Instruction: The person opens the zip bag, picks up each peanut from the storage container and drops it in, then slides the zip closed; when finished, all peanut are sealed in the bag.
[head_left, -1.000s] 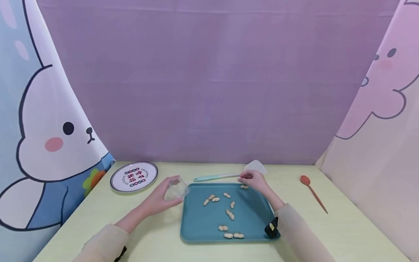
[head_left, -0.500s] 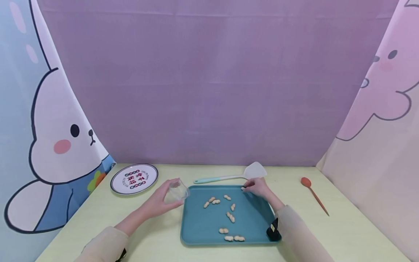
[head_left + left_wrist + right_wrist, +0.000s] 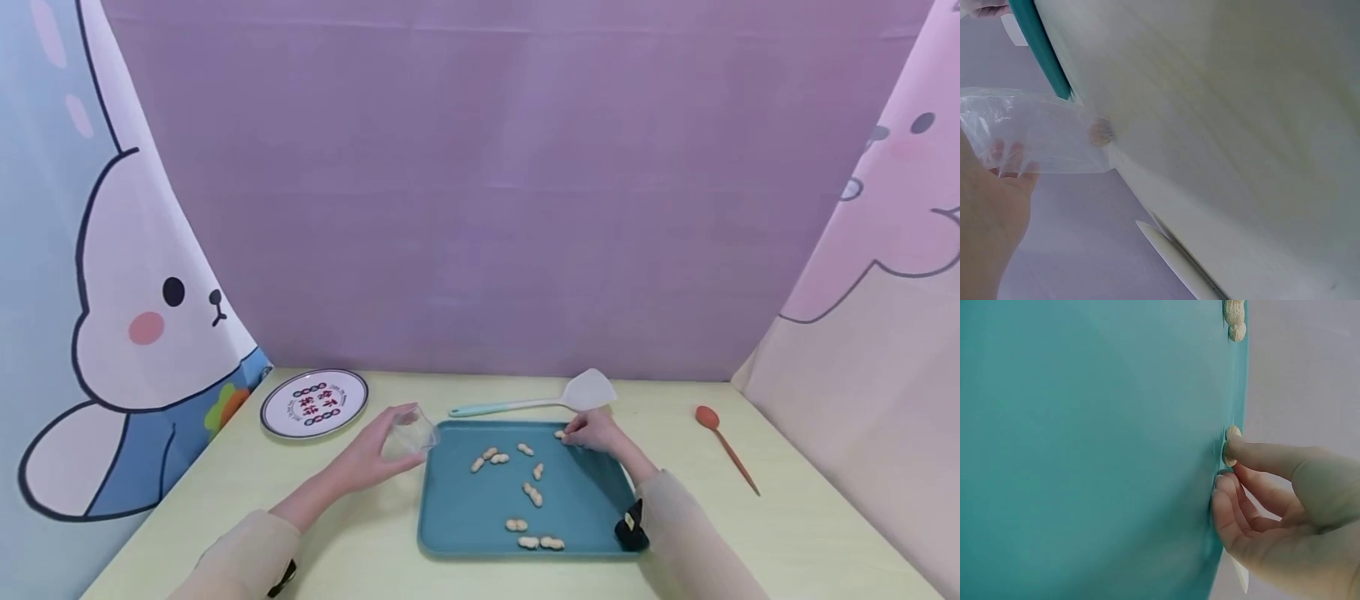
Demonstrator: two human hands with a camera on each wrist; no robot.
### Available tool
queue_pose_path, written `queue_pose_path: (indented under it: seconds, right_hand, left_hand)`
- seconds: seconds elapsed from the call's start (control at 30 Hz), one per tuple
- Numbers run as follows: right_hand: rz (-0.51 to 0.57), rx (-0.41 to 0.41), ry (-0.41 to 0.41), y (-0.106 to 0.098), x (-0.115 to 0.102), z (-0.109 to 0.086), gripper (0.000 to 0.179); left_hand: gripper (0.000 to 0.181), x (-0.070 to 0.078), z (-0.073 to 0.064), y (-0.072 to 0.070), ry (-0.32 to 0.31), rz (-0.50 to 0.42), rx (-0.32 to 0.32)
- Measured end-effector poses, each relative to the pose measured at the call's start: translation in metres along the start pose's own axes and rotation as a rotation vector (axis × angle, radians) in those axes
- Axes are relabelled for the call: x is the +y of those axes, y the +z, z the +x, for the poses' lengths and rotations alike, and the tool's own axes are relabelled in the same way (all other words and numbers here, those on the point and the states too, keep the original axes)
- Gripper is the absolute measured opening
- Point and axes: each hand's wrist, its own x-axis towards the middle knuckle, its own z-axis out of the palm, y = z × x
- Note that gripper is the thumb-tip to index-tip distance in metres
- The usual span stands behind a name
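My left hand (image 3: 372,454) holds a clear plastic container (image 3: 408,435) beside the tray's left edge, thumb and fingers spread around it. In the left wrist view a small blurred brown shape shows through the container (image 3: 1029,128); what it is I cannot tell. At the back edge of the teal tray (image 3: 480,508), my right hand (image 3: 596,432) pinches a peanut (image 3: 1232,447) between thumb and fingertip. The peanut lies against the rim. Several other peanuts, such as one near the middle (image 3: 532,494), lie scattered on the tray.
Behind the tray lies a spatula (image 3: 588,390) with a light green handle, close to my right hand. A patterned white plate (image 3: 315,404) rests at the back left. To the right is an orange-red spoon (image 3: 707,417). A purple cloth (image 3: 480,208) hangs behind the table.
My right hand has come down from above the spatula handle onto the peanut at the tray's back edge and now pinches it. The left hand stays nearly still with the container.
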Motion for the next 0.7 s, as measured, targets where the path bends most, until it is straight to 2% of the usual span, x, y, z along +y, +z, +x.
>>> queue_pose_path:
  seconds: [0.2, 0.3, 0.5, 0.7]
  right_hand:
    - [0.082, -0.026, 0.05, -0.004, -0.006, -0.001, 0.013]
    - [0.11, -0.003, 0.05, -0.006, -0.01, -0.004, 0.014]
    - [0.121, 0.081, -0.003, -0.006, -0.02, -0.003, 0.016]
    - [0.128, 0.116, -0.13, 0.003, -0.038, -0.003, 0.017]
  left_hand:
    - [0.074, -0.001, 0.001, 0.001, -0.006, -0.011, -0.007]
    - [0.075, -0.001, 0.002, 0.0, -0.006, -0.021, -0.01]
    - [0.08, -0.001, 0.001, -0.001, -0.012, -0.029, -0.01]
    - [0.081, -0.001, 0.001, -0.001, 0.007, -0.031, -0.006]
